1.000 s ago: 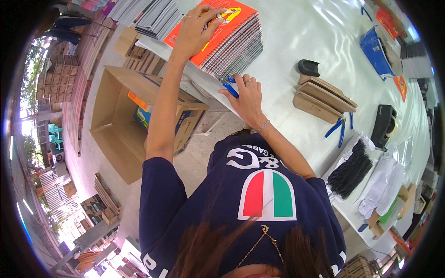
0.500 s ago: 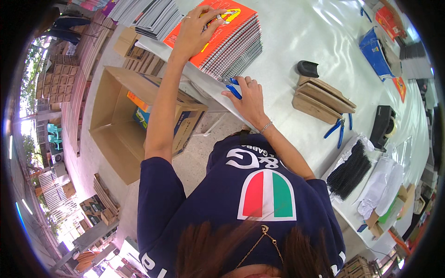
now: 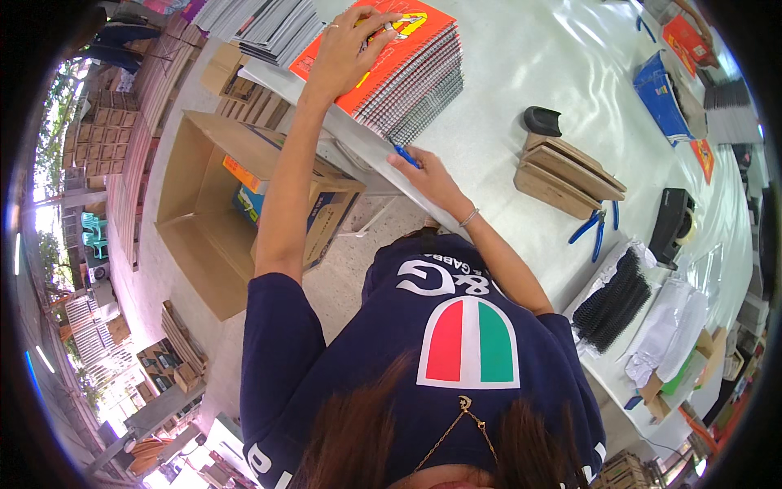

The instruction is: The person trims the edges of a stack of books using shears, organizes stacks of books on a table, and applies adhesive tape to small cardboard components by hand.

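Observation:
A stack of spiral-bound notebooks [image 3: 417, 81] with red-orange covers stands at the table's far edge, its coils toward me. My left hand [image 3: 346, 50] lies on the top cover, fingers spread and stretched out. Near the lower corner of the coils, my right hand [image 3: 430, 175] is closed round blue-handled pliers [image 3: 406, 156]. Their jaws are at the lowest coils; whether they touch the wire is too small to tell. Most of the handles are hidden in my palm.
Blue-handled pliers [image 3: 599, 224] lie beside brown wooden blocks [image 3: 562, 175]. Rightward are a black tape dispenser [image 3: 673, 222], black coils [image 3: 615, 300] and a blue box [image 3: 661, 98]. Grey notebooks [image 3: 281, 33] are stacked at far left. An open carton [image 3: 195, 228] stands below the table edge; another person's hand [image 3: 702, 37] shows at far right.
My right hand has squeezed the pliers' handles together, which were spread before, and has shifted slightly downward. My left hand stays on the stack.

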`<act>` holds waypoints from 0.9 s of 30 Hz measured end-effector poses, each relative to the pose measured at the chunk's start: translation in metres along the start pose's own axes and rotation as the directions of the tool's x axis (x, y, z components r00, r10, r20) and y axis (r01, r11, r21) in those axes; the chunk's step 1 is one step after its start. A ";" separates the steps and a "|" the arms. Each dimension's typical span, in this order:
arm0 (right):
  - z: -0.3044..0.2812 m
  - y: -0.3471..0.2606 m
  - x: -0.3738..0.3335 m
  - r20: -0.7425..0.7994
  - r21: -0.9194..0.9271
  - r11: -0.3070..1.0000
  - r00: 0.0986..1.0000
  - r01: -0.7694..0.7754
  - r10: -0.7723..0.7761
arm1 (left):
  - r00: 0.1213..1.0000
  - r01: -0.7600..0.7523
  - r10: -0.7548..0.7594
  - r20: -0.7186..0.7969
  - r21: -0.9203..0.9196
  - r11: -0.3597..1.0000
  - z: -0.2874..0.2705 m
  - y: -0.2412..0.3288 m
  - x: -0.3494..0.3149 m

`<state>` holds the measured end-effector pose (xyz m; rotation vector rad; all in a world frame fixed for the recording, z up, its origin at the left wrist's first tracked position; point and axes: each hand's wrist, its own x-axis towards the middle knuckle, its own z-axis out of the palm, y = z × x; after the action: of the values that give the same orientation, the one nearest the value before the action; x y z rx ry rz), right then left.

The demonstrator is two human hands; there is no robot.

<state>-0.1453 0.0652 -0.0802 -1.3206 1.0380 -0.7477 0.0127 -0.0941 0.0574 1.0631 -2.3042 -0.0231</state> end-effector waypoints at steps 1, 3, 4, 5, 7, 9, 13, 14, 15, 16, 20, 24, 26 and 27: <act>0.000 0.000 -0.001 -0.002 0.000 1.000 1.000 -0.002 0.002 | 1.000 -0.006 0.006 -0.004 -0.012 1.000 0.000 0.002 0.001; 0.006 -0.001 -0.007 -0.105 -0.055 0.998 0.994 0.038 -0.043 | 1.000 -0.010 0.010 -0.011 -0.023 1.000 0.000 0.001 0.001; 0.009 -0.003 -0.009 -0.153 -0.084 0.995 0.986 0.057 -0.069 | 1.000 -0.004 0.004 -0.001 -0.014 1.000 0.001 -0.002 0.000; 0.012 -0.005 -0.011 -0.199 -0.113 0.991 0.975 0.075 -0.097 | 1.000 0.003 -0.003 0.009 -0.006 1.000 0.001 -0.005 -0.001; 0.011 -0.005 -0.013 -0.251 -0.143 0.986 0.960 0.088 -0.122 | 1.000 0.003 -0.003 0.009 -0.021 1.000 0.001 -0.003 0.000; 0.007 -0.007 -0.012 -0.352 -0.666 0.729 0.796 0.156 -0.492 | 1.000 0.006 -0.006 0.008 -0.034 0.999 0.000 -0.002 0.000; 0.004 -0.015 -0.013 -0.341 -0.661 0.742 0.837 0.110 -0.428 | 1.000 -0.018 0.018 -0.014 -0.012 1.000 -0.001 0.000 0.000; 0.005 -0.015 -0.012 -0.340 -0.685 0.719 0.822 0.116 -0.456 | 0.999 -0.036 0.036 -0.021 0.003 0.999 -0.001 0.001 0.001; 0.005 -0.016 -0.012 -0.338 -0.708 0.696 0.807 0.120 -0.483 | 0.999 -0.035 0.035 -0.021 0.003 0.999 0.000 0.001 0.001; 0.005 -0.017 -0.010 -0.338 -0.708 0.696 0.808 0.120 -0.483 | 0.999 -0.039 0.039 -0.023 0.016 0.999 0.000 0.002 0.001; 0.008 -0.015 -0.005 -0.338 -0.615 0.770 0.825 0.170 -0.452 | 0.999 -0.039 0.039 -0.023 0.025 0.999 -0.001 0.000 -0.001; 0.006 -0.012 -0.006 -0.242 -0.275 0.956 0.955 0.104 -0.173 | 1.000 -0.028 0.028 -0.013 -0.002 1.000 -0.001 0.002 0.001; 0.003 -0.012 -0.008 -0.173 -0.137 0.988 0.981 0.066 -0.090 | 1.000 -0.026 0.026 -0.006 0.019 0.999 0.000 0.004 0.002; 0.003 -0.012 -0.008 -0.132 -0.073 0.997 0.990 0.039 -0.049 | 1.000 -0.025 0.025 -0.008 0.018 1.000 0.000 0.002 0.001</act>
<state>-0.1439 0.0721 -0.0668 -1.3719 1.1545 -0.8490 0.0107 -0.0938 0.0587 1.0412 -2.3142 0.0118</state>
